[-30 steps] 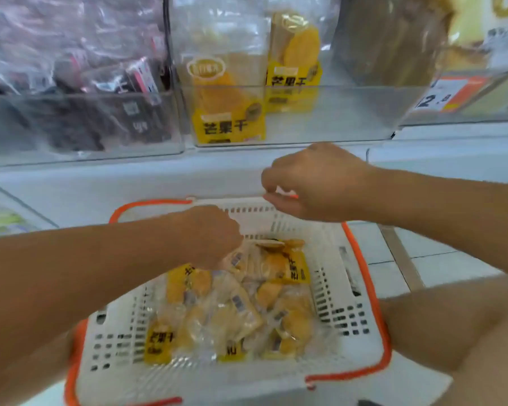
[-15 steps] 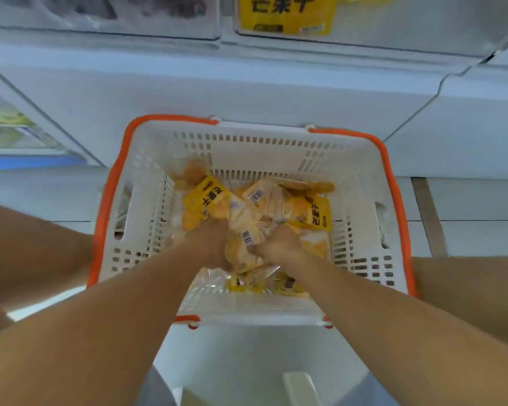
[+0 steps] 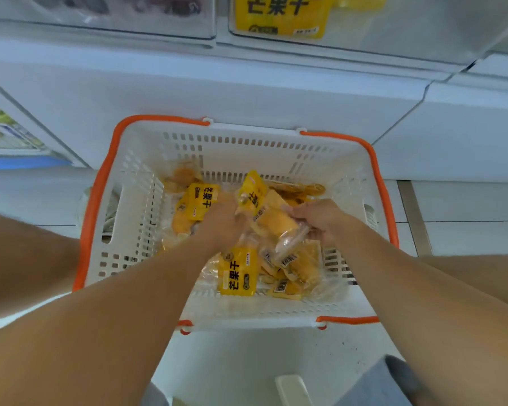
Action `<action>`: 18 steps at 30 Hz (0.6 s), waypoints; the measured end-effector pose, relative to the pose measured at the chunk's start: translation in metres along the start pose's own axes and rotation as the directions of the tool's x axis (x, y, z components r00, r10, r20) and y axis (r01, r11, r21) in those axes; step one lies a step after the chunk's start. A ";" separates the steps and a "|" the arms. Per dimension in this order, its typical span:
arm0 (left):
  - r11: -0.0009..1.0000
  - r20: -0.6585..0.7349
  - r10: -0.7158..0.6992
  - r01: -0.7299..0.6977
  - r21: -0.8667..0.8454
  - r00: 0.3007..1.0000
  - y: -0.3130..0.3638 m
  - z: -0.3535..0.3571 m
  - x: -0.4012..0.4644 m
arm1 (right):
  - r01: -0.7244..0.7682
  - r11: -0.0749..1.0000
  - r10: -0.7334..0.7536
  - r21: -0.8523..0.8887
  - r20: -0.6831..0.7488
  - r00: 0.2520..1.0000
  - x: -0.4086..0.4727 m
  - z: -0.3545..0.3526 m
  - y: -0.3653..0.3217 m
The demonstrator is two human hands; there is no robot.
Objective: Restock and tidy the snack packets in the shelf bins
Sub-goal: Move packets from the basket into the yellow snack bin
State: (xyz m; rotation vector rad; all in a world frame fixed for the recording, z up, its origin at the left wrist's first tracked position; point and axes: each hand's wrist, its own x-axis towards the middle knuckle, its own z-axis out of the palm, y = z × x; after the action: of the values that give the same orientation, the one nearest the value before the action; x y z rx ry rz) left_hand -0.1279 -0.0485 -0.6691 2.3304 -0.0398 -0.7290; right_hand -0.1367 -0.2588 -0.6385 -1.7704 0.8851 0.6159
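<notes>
Both hands are down inside the basket [image 3: 135, 200], which sits on the floor below the shelf. The left hand [image 3: 222, 222] has its grip closed around a yellow packet [image 3: 251, 190] that stands tilted, long axis running up and away toward the shelf. The right hand [image 3: 320, 218] holds the clear end of a second packet [image 3: 279, 227], fingers curled over it; this one lies slanted between the two hands, touching both. More packets lie loose beneath, one [image 3: 238, 273] flat at the near wall, label up. The target bin [image 3: 393, 27] is straight ahead and above, already holding a matching packet [image 3: 279, 13]. Judgement: the lift goes up and forward; both hands are about equally near, the left packet already pointing that way.
</notes>
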 end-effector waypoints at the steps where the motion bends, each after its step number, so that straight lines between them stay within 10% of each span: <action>1: 0.983 -0.009 -0.092 0.089 -0.160 0.996 0.004 -0.008 0.004 | 0.040 0.998 -0.042 -0.052 -0.040 0.998 -0.002 -0.005 0.001; 4: 0.829 0.156 -0.310 0.347 -0.438 0.938 0.015 -0.034 0.005 | 0.159 0.987 -0.160 -0.016 -0.099 0.982 -0.001 -0.015 0.004; 9: 0.822 0.393 -0.306 0.449 -0.349 0.867 0.010 -0.042 -0.003 | 0.291 0.945 -0.318 -0.149 -0.216 0.923 -0.002 -0.013 -0.007; 18: 0.652 0.225 -0.327 0.391 -0.650 0.918 -0.005 -0.030 0.007 | 0.494 0.494 -0.777 -0.716 -0.109 0.619 -0.029 0.046 -0.022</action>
State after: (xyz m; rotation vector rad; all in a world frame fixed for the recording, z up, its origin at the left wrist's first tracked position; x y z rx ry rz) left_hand -0.1079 -0.0282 -0.6574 1.5832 0.5864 -0.8564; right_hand -0.1366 -0.2028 -0.6208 -2.7305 0.1499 -0.0446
